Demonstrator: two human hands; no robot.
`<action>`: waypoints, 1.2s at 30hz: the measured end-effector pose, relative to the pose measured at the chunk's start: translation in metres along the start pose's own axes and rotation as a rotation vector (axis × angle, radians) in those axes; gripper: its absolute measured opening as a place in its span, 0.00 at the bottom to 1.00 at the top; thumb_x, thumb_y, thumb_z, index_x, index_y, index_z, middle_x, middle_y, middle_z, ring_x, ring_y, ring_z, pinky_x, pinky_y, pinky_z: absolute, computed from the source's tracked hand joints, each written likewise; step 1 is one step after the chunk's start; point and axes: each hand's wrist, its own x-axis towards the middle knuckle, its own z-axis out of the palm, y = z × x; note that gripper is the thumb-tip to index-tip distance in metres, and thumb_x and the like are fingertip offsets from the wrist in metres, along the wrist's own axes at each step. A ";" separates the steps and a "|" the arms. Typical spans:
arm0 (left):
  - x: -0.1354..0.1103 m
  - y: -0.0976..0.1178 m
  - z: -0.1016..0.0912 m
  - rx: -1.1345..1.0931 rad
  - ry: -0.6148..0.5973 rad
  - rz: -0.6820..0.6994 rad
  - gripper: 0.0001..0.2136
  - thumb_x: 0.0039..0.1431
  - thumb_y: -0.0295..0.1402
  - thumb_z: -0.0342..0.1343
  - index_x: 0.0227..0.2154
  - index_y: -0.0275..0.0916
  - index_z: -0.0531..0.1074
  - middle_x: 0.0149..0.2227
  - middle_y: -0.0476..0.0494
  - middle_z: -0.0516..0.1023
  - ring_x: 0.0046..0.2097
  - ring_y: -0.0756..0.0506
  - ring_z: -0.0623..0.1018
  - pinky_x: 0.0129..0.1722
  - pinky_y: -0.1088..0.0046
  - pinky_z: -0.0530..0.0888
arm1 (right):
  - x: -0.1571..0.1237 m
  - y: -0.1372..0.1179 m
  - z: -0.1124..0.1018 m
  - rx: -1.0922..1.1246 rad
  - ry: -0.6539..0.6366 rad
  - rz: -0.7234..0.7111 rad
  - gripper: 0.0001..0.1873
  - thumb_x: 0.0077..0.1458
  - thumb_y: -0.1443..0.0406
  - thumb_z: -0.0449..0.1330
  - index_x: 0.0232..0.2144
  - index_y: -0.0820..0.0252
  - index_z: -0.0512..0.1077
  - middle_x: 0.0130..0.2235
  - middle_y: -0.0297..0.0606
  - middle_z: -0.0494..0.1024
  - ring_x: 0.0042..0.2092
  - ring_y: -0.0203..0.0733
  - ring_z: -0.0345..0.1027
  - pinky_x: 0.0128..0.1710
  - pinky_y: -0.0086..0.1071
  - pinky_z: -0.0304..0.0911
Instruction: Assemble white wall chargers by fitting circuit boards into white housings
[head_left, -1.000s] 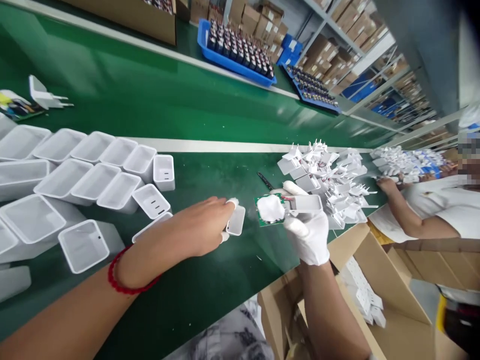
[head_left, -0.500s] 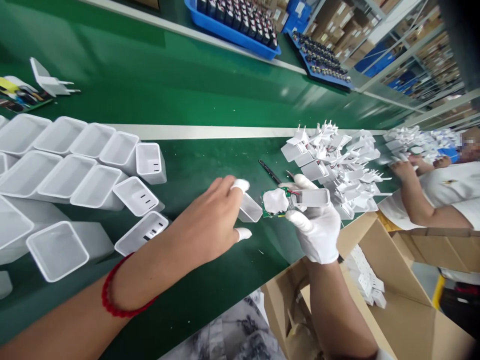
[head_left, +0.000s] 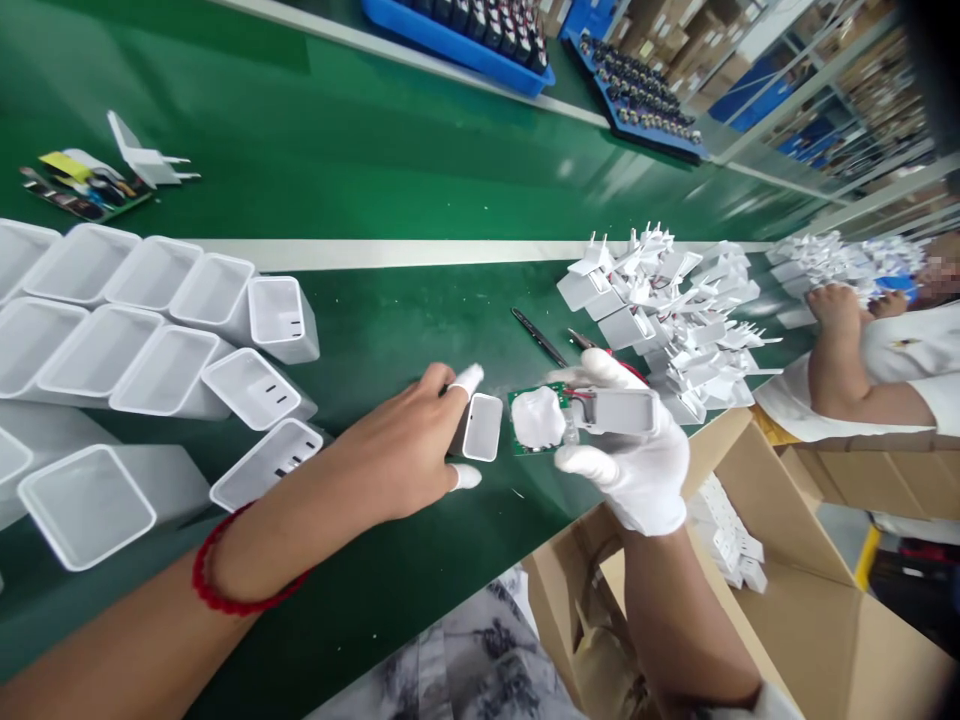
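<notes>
My left hand (head_left: pixel 409 440), with white covers on its thumb and a fingertip, holds a small white charger housing (head_left: pixel 482 427), open end towards the right. Part of the housing is hidden by the fingers. My right hand (head_left: pixel 641 470), in a white glove, grips a white plug piece (head_left: pixel 624 411). Red wires run from this piece to a green circuit board (head_left: pixel 538 420) that carries a white pad. The board sits close to the housing's open end, with a small gap between them. Behind my right hand lie a black pen-like tool (head_left: pixel 538 336) and pliers (head_left: pixel 583 340).
Rows of white housings (head_left: pixel 169 370) stand at left. White plug parts (head_left: pixel 660 310) are heaped at right, beside a co-worker's arm (head_left: pixel 844 350). A cardboard box (head_left: pixel 795 600) opens at the lower right. Blue trays (head_left: pixel 465 50) stand along the back; a loose board assembly (head_left: pixel 90 185) lies back left.
The housing in my left hand has turned, so its open end faces the board more squarely. Both hands have shifted slightly left in view, and the view itself has moved a little.
</notes>
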 end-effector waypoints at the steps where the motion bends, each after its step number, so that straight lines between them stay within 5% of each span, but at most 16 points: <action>1: 0.003 -0.003 0.004 -0.029 0.014 0.040 0.10 0.54 0.30 0.56 0.39 0.41 0.66 0.54 0.41 0.66 0.42 0.42 0.77 0.37 0.68 0.71 | 0.000 0.000 0.001 -0.020 -0.040 -0.014 0.39 0.40 0.62 0.76 0.55 0.47 0.70 0.46 0.36 0.80 0.45 0.45 0.77 0.47 0.41 0.74; 8: 0.017 -0.005 0.022 -0.161 0.170 0.065 0.09 0.48 0.26 0.58 0.29 0.43 0.62 0.33 0.50 0.71 0.34 0.46 0.74 0.30 0.71 0.66 | 0.005 0.012 0.005 -0.272 -0.268 -0.130 0.44 0.47 0.59 0.72 0.63 0.42 0.59 0.53 0.39 0.75 0.50 0.48 0.74 0.53 0.47 0.71; 22: 0.022 -0.011 0.023 -0.245 0.109 0.058 0.11 0.48 0.27 0.61 0.34 0.42 0.67 0.37 0.49 0.75 0.38 0.45 0.76 0.37 0.69 0.71 | 0.023 -0.010 0.012 -0.629 -0.374 -0.397 0.41 0.54 0.55 0.66 0.65 0.50 0.55 0.37 0.38 0.79 0.41 0.45 0.76 0.38 0.36 0.75; 36: 0.021 -0.013 0.025 -0.252 0.096 0.043 0.13 0.48 0.21 0.57 0.35 0.43 0.66 0.39 0.49 0.73 0.41 0.45 0.76 0.40 0.71 0.71 | 0.017 -0.006 0.016 -0.757 -0.341 -0.460 0.37 0.55 0.56 0.65 0.62 0.59 0.58 0.44 0.45 0.79 0.42 0.44 0.76 0.40 0.34 0.74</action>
